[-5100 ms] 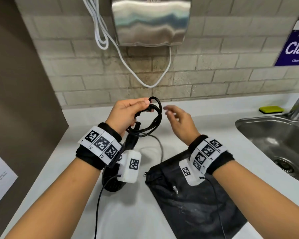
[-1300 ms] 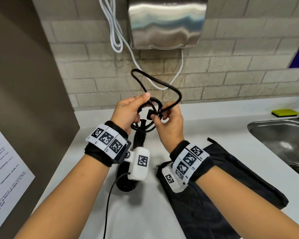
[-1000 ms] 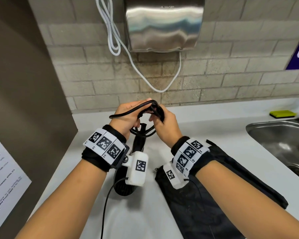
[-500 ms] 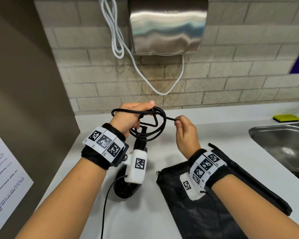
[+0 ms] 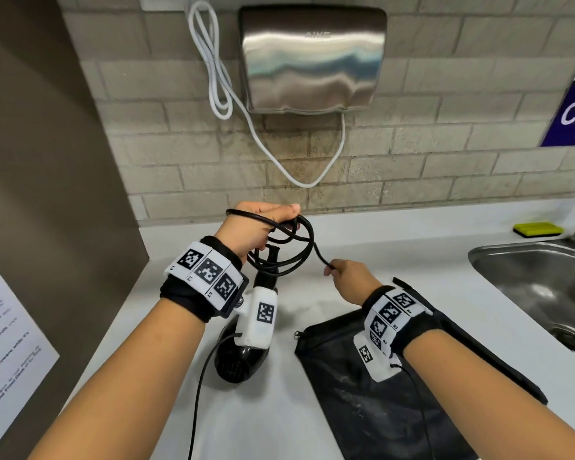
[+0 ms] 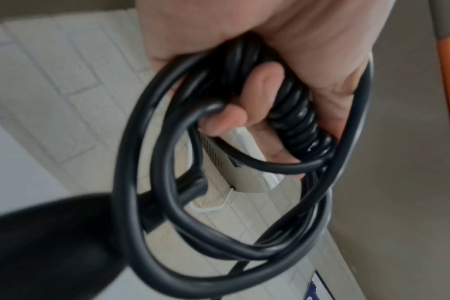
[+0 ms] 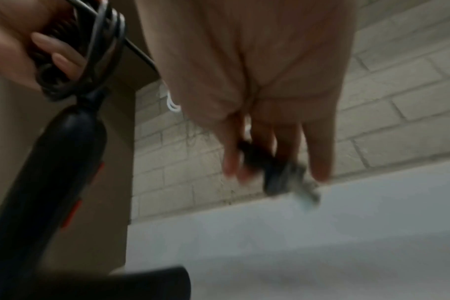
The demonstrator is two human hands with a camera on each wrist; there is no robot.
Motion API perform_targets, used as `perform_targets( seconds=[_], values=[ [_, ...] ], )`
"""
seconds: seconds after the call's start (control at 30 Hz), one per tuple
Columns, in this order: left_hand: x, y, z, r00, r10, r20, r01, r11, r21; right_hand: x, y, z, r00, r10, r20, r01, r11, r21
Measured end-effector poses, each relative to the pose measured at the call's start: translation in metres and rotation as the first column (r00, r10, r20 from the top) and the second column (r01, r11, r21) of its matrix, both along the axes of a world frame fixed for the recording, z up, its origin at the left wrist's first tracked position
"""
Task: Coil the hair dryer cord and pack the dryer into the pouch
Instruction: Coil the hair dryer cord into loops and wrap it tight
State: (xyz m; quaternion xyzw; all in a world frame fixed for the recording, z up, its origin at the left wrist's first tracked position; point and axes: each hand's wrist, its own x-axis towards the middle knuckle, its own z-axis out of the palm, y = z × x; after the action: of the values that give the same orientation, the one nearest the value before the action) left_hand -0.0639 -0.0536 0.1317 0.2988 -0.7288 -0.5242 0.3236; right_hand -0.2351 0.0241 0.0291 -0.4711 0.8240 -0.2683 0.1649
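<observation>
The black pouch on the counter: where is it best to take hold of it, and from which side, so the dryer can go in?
Probably grip the pouch at its far edge, beside the zipper pull. That corner lies flat nearest the hair dryer, and the opening seems to be there. Come from above with the right hand, which holds the plug over it.

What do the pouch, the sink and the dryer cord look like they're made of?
Pouch: thin black fabric, probably mesh, matte and creased.
Sink: brushed steel, going by its grey sheen.
Cord: smooth black rubber or plastic sheath with a slight gloss.
</observation>
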Motion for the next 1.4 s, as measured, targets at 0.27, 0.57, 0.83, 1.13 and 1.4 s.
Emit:
perform_targets(
  seconds=[0.27, 0.57, 0.83, 1.13, 1.4],
  values=[
    [-0.003, 0.001, 0.002, 1.0, -0.016, -0.009, 0.015, 1.0, -0.025, 0.065, 0.022, 0.077, 0.946, 0.137, -0.294, -0.321, 0.518, -0.793],
    [-0.002, 0.009, 0.006, 0.997, 0.015, 0.072, -0.008, 0.995, -0.103, 0.079, 0.009, 0.086, 0.951, 0.107, -0.29, -0.295, 0.598, -0.745],
    [0.002, 0.004, 0.005, 0.999, -0.04, 0.015, 0.04, 0.999, 0.004, 0.053, 0.017, 0.086, 0.998, 0.034, -0.059, -0.068, 0.571, -0.818],
    [0.006, 0.003, 0.007, 0.99, 0.037, -0.134, -0.02, 0.992, 0.123, 0.055, 0.016, 0.031, 0.96, 0.201, -0.194, -0.279, 0.658, -0.7],
    [0.002, 0.004, 0.004, 0.988, -0.074, -0.137, 0.097, 0.981, 0.167, 0.051, 0.005, 0.025, 0.928, 0.36, 0.097, -0.187, 0.673, -0.716]
  ],
)
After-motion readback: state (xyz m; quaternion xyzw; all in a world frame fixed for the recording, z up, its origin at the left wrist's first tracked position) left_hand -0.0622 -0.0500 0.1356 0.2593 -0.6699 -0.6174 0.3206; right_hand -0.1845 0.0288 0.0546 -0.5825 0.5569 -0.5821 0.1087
